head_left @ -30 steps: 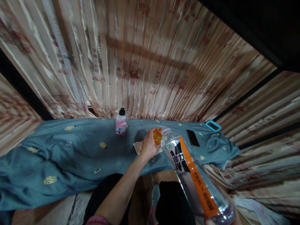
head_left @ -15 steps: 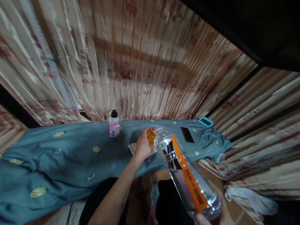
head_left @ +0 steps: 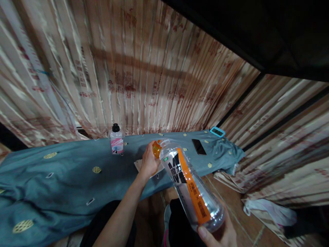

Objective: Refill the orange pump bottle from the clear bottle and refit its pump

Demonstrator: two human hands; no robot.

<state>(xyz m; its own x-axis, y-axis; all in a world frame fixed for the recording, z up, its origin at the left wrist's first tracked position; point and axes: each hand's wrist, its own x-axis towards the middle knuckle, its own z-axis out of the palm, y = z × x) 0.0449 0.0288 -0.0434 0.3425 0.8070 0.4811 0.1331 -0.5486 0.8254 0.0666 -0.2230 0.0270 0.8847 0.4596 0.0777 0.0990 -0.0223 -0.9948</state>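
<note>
My left hand [head_left: 149, 161] is wrapped round a small see-through orange container [head_left: 156, 150], much of it hidden by the fingers. In my right hand [head_left: 218, 230] is a large clear plastic bottle [head_left: 190, 188] with a black-and-orange label, gripped near its base. The bottle is tilted, its uncapped neck pointing up and left against the top of the orange container. Whether liquid runs between them I cannot tell. Below my left hand a flat white piece [head_left: 138, 164], perhaps paper, lies on the blue-green cloth [head_left: 74, 178].
A clear bottle with a pink label and black cap [head_left: 117, 140] stands left of my hands. To the right lie a dark phone [head_left: 198, 146] and a light-blue framed device [head_left: 217, 131]. Curtains [head_left: 133, 75] hang behind. A white bag [head_left: 269, 211] is at lower right.
My view has shifted a little to the right, so things appear further left. Both hands keep their holds, and the clear bottle's neck stays at the orange container.
</note>
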